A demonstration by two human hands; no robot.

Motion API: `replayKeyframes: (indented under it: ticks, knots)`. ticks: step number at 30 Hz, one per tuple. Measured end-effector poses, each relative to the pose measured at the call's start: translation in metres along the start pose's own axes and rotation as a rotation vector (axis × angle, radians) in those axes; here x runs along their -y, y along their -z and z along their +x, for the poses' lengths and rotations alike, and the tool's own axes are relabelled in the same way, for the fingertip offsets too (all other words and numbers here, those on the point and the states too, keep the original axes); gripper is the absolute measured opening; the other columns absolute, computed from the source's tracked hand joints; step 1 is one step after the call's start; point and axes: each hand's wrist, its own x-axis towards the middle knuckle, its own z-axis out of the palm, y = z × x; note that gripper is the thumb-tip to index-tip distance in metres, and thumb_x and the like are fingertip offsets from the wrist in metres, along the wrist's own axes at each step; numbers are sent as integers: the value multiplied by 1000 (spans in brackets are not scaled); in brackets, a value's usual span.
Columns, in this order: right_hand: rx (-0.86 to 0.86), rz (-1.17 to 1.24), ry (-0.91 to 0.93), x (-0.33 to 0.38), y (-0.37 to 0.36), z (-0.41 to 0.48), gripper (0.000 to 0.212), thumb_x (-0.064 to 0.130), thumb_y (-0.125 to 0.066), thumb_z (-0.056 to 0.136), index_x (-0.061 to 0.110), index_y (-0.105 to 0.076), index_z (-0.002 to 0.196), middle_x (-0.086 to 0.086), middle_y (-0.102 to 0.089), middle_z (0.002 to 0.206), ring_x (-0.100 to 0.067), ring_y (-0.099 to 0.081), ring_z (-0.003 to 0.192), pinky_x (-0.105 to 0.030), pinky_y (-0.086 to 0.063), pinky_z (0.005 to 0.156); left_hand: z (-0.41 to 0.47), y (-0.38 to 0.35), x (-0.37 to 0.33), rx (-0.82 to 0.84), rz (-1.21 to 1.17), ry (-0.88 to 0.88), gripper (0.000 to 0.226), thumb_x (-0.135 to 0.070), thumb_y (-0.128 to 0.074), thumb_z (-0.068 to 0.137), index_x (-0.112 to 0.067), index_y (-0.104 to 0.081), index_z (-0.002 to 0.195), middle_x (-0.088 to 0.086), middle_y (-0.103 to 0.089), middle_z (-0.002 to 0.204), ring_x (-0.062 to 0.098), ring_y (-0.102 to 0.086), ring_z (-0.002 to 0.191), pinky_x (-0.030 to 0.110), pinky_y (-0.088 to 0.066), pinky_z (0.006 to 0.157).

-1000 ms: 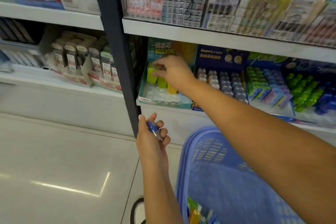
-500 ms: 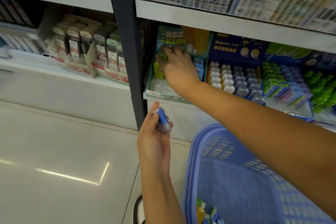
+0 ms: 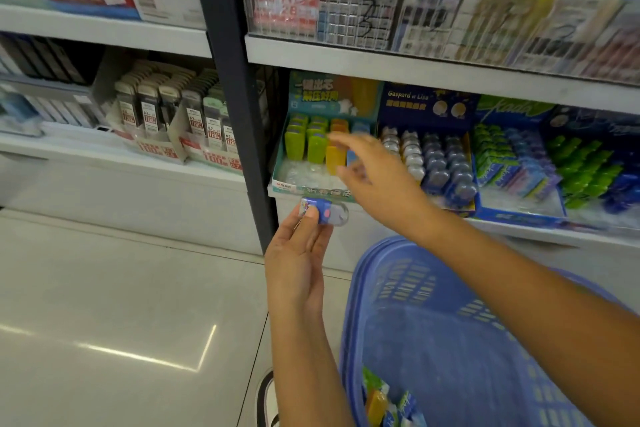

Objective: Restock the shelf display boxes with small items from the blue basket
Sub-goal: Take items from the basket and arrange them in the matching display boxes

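Pinching a blue item (image 3: pixel 323 212) in our left hand (image 3: pixel 298 256) just below the shelf edge (image 3: pixel 519 230), our blurred right hand (image 3: pixel 377 180) open and empty before the teal box (image 3: pixel 282 180), basket (image 3: pixel 450 322) below, bare floor (image 3: pixel 121 305) leftward

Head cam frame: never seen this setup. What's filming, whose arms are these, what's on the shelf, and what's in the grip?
There is no machine here. A person wears one wide-angle camera on the head, looking forward and down, so the two bare arms are their own.

The left hand pinches a small blue item with a clear end, held below the shelf edge. The right hand, motion-blurred, fingers spread and apparently holding nothing, is in front of the teal display box of green, orange and blue pieces. To that box's right stands a dark blue display box with rows of small round-topped items.

Bottom right is the blue basket, with a few packets at its bottom.
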Motion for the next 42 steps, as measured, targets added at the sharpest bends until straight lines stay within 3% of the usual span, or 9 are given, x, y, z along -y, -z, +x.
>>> replayKeyframes:
  ticks: [4,9,13,19,22,31,36,38,42]
  knots:
    - [-74,605,-355,-13,22,-68,29,16,-60,90,11,-57,118,0,-64,90,-11,-68,67,-25,-57,66,-3,-18,14,58,19,10,35,-3,-58,88,3,-56,122,11,-71,102,17,-70,93,24,-56,82]
    - [-353,763,-366,-31,38,-106,12,12,-67,84,16,-67,96,0,-73,82,-10,-69,73,-15,-53,64,-20,-54,53,217,277,73,23,-1,-57,90,-7,-63,111,15,-72,99,23,-70,90,33,-56,81]
    - [-477,533,-299,-55,66,-104,14,13,-68,84,18,-65,97,7,-70,86,-4,-66,78,-14,-52,72,-20,-73,76,259,805,-239,25,-7,-60,89,-14,-64,113,2,-69,97,6,-64,87,26,-53,83]
    - [-228,-196,-111,-87,95,-69,19,20,-64,88,15,-65,107,1,-63,93,-10,-55,82,-13,-45,76,-4,-75,102,449,1638,-538,53,-20,-52,95,-11,-36,145,4,-32,152,17,-19,144,26,-18,115]
    - [-71,-300,-87,-98,93,-55,23,21,-63,89,12,-66,110,-7,-66,102,-17,-58,93,-27,-47,84,-2,-69,108,432,1672,-545,56,-19,-55,93,-11,-35,145,5,-34,151,20,-22,142,29,-22,116]
    - [-59,-480,31,-100,94,-48,27,24,-64,86,5,-72,103,-13,-58,109,-27,-44,103,-13,-24,83,0,-68,105,473,1700,-532,56,-19,-53,95,-10,-34,146,5,-33,152,19,-21,142,26,-20,115]
    - [-85,-340,-29,-106,91,-99,39,27,-64,88,13,-56,124,-7,-47,116,-14,-47,88,-22,-38,79,-16,-64,109,396,1468,-546,33,-14,-53,94,-11,-56,126,8,-58,126,22,-55,116,31,-44,96]
    - [46,-227,-204,-128,77,-142,34,25,-66,86,12,-58,117,-8,-56,109,-19,-54,84,-24,-40,78,-19,-56,124,457,1508,-403,26,-10,-52,93,-9,-61,117,11,-65,114,25,-61,103,34,-49,87]
    - [759,-395,-726,-183,47,-229,59,27,-69,83,10,-45,134,-12,-53,133,-22,-55,110,-26,-45,82,-26,-22,179,772,1943,200,36,-14,-56,92,-8,-55,127,16,-59,127,28,-56,115,32,-43,93]
